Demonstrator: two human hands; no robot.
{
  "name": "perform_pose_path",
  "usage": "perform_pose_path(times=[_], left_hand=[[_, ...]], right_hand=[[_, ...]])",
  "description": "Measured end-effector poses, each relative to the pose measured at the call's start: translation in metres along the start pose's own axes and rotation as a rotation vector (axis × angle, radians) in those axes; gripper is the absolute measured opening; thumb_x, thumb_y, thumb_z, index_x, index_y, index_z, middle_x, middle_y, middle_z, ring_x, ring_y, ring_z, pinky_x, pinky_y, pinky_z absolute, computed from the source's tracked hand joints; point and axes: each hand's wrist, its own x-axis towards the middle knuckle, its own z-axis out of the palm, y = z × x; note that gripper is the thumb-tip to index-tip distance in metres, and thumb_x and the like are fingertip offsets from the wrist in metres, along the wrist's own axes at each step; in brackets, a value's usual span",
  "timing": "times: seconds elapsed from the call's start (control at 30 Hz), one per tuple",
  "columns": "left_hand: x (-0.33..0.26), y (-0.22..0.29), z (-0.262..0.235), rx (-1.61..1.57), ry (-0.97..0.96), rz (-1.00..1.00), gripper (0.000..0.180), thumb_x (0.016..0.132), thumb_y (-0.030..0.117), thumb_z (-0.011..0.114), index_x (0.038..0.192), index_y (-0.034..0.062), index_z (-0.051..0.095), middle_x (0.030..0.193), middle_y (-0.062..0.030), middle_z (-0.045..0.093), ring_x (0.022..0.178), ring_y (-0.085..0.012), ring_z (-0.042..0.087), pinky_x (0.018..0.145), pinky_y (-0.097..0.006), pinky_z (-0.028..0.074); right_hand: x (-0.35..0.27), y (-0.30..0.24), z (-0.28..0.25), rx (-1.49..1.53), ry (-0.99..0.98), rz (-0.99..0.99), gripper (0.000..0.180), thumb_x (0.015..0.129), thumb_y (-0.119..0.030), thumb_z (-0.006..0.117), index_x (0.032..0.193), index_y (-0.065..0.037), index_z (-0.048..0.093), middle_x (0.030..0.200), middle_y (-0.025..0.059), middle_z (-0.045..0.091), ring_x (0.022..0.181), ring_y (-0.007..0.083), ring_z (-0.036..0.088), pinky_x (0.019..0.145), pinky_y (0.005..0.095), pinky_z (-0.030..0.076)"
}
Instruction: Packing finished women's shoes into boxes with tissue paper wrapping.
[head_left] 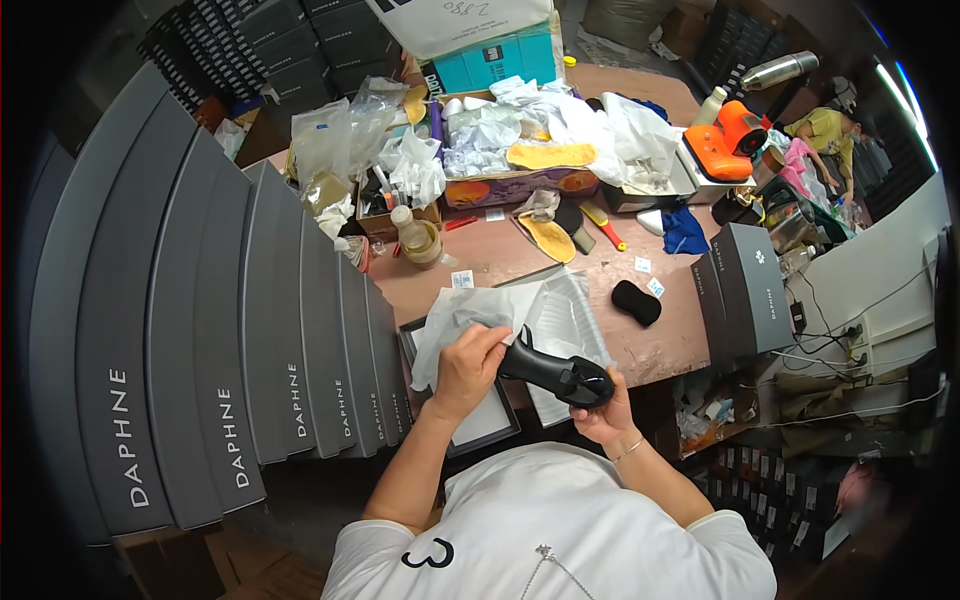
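Observation:
A black shoe point(550, 372) hangs over the near edge of the work table, slanting between my two hands. My right hand point(605, 412) is closed around its right end, thumb and fingers on the dark toe part. At the other end my left hand point(468, 368) is pinched closed on crumpled white tissue paper point(448, 322), close against the shoe; whether it also grips the shoe is hidden. Beneath lies a grey shoebox part with a pale inside point(487, 420). Beside it, a white ribbed sheet point(568, 315) sits in another dark-edged tray.
Tall stacks of grey shoeboxes point(205, 300) crowd the left side. Another grey box point(745, 290) stands right. On the table are a black sponge point(636, 302), a bottle in a jar point(415, 238), a red-yellow brush point(603, 227) and a carton of tissue point(520, 190). A person point(830, 140) sits far right.

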Motion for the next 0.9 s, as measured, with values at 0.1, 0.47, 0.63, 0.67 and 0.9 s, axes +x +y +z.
perform_pose_path(times=[0.1,0.47,0.63,0.67,0.9], left_hand=[[-0.008,0.021,0.001,-0.056,-0.034,0.118,0.023,0.075,-0.005,0.065,0.097,0.001,0.065,0.08,-0.012,0.061,0.067,-0.027,0.061,0.06,-0.033,0.049],[-0.047,0.081,0.054,-0.302,-0.297,0.459,0.037,0.064,-0.005,0.069,0.1,0.0032,0.066,0.077,-0.0072,0.059,0.06,-0.0222,0.059,0.052,-0.03,0.048],[-0.045,0.077,0.064,-0.362,-0.466,0.458,0.04,0.075,-0.002,0.068,0.114,0.0015,0.059,0.091,-0.0111,0.059,0.072,-0.0259,0.061,0.061,-0.031,0.05],[-0.043,0.079,0.051,-0.389,-0.564,0.421,0.042,0.077,0.001,0.069,0.118,0.0015,0.057,0.098,-0.0122,0.059,0.081,-0.0261,0.061,0.067,-0.031,0.05],[-0.072,0.004,0.04,-1.293,0.214,-0.984,0.079,0.087,0.029,0.069,0.147,0.0086,0.021,0.144,-0.0113,0.036,0.132,-0.0251,0.033,0.11,-0.04,0.027]], right_hand=[[-0.001,-0.001,0.005,-0.12,0.037,-0.042,0.053,0.091,-0.049,0.052,0.124,-0.007,0.055,0.11,0.0138,0.063,0.081,0.0315,0.065,0.058,0.0263,0.054],[0.008,0.003,0.063,-1.951,0.21,-0.495,0.031,0.092,-0.011,0.052,0.123,-0.008,0.054,0.124,0.0143,0.05,0.109,0.0225,0.052,0.091,0.0347,0.046],[0.014,0.02,0.026,-2.377,0.156,-0.819,0.031,0.093,-0.014,0.05,0.123,-0.009,0.055,0.122,0.0182,0.05,0.108,0.0269,0.052,0.091,0.036,0.045],[0.015,0.019,0.032,-2.462,0.162,-0.74,0.031,0.093,-0.014,0.049,0.124,-0.009,0.054,0.122,0.0186,0.05,0.108,0.0274,0.052,0.092,0.0364,0.044],[0.038,0.046,0.087,-2.581,-0.118,-0.287,0.037,0.095,-0.012,0.045,0.131,-0.007,0.049,0.128,0.0193,0.047,0.118,0.0292,0.048,0.097,0.0378,0.041]])
